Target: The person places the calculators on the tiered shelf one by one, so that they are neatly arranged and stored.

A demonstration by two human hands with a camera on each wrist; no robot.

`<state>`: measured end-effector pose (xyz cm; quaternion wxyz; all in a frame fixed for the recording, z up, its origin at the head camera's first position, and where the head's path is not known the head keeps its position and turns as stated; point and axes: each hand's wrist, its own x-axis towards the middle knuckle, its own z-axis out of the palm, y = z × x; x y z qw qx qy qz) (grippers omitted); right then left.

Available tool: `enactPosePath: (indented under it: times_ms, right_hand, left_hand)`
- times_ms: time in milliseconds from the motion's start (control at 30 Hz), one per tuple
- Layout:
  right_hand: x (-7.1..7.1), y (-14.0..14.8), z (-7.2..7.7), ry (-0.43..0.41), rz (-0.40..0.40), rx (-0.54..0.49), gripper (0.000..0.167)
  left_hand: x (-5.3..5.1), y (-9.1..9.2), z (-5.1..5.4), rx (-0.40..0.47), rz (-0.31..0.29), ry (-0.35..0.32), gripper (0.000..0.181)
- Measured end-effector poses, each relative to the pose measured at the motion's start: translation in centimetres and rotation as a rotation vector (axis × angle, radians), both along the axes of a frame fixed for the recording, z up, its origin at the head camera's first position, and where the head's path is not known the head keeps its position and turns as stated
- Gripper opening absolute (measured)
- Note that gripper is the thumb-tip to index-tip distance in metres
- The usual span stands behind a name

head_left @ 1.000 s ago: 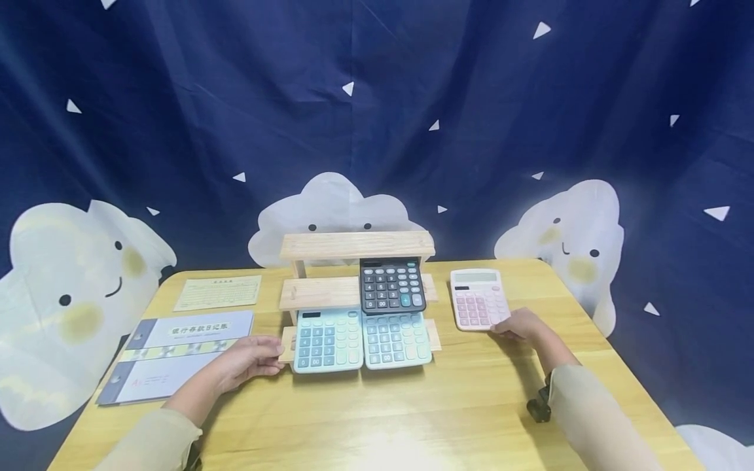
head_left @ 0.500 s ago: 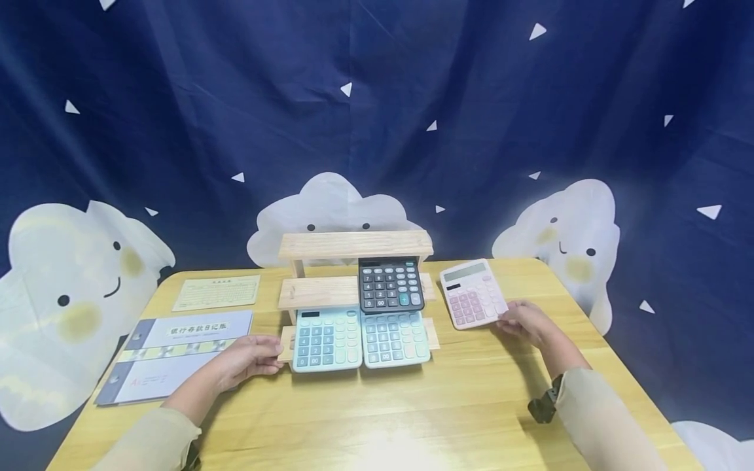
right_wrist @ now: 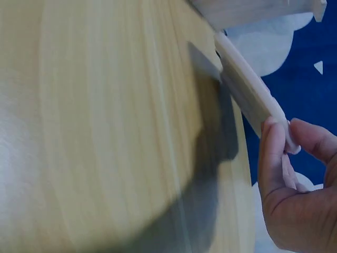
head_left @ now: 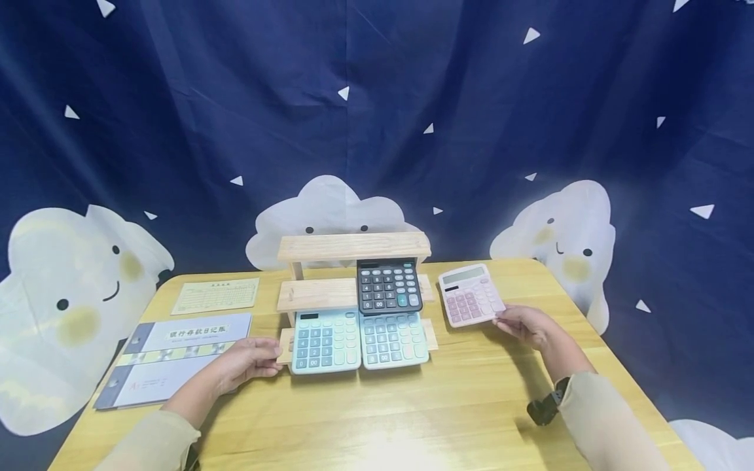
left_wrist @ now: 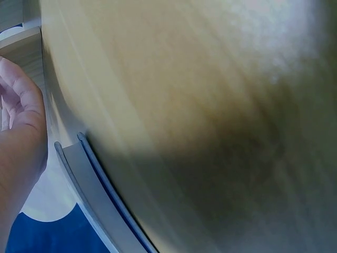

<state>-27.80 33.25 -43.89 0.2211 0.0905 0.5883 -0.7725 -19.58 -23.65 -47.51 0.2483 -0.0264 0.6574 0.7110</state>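
Observation:
My right hand [head_left: 525,324] pinches the lower right corner of a pink and white calculator [head_left: 471,296] between thumb and fingers. In the right wrist view that calculator [right_wrist: 253,87] is tilted and raised off the table, with its shadow below. My left hand [head_left: 250,360] holds the left end of the lowest board of a stepped wooden rack [head_left: 318,294]; its fingertips are partly hidden. Two light blue calculators, one left [head_left: 326,341] and one right [head_left: 393,340], lean side by side on the lowest step. Above the right one, a black calculator [head_left: 389,286] leans on the middle step.
A bank journal book [head_left: 177,356] lies to the left, partly under my left forearm. Behind it is a pale printed form slip [head_left: 215,295]. The wooden table [head_left: 353,418] ends at a dark blue curtain [head_left: 377,131] with cloud prints.
My right hand has lifted the pink calculator off the table, turned it anticlockwise and brought it slightly left toward the rack. The left hand has stayed at the rack's end.

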Motion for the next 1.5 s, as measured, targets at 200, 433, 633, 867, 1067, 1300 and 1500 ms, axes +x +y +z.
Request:
enactPosePath:
  times_ms: [200,433,633,867,1067,1300,1500]
  right_hand:
    - [0.8,-0.8,1.2,-0.056,-0.101,-0.129,0.028]
    - [1.3,-2.1,4.6,-0.110,-0.254,-0.262,0.021]
    - [2.3,-3.8,7.1,-0.087,-0.247,-0.353,0.016]
    - [3.8,-6.5,9.0,-0.067,-0.187,-0.388,0.011]
    - [5.0,-8.7,10.3,-0.042,-0.129,-0.433,0.013]
    - [6.5,-12.4,10.5,-0.012,-0.005,-0.385,0.017]
    - [7.7,-16.3,10.3,0.001,0.104,-0.350,0.022]
  left_hand:
    - [0.1,0.0,0.0,0.004,0.003,-0.008,0.061]
    - [0.2,0.1,0.1,0.021,0.008,-0.011,0.060]
    - [0.2,0.0,0.4,0.032,0.009,-0.005,0.055]
    - [0.2,0.1,0.4,0.022,0.015,-0.006,0.061]
    - [0.3,0.0,0.3,0.023,0.021,-0.005,0.060]
    - [0.2,0.0,0.2,0.001,0.032,-0.003,0.059]
    - [0.0,0.1,0.1,-0.003,0.028,-0.009,0.055]
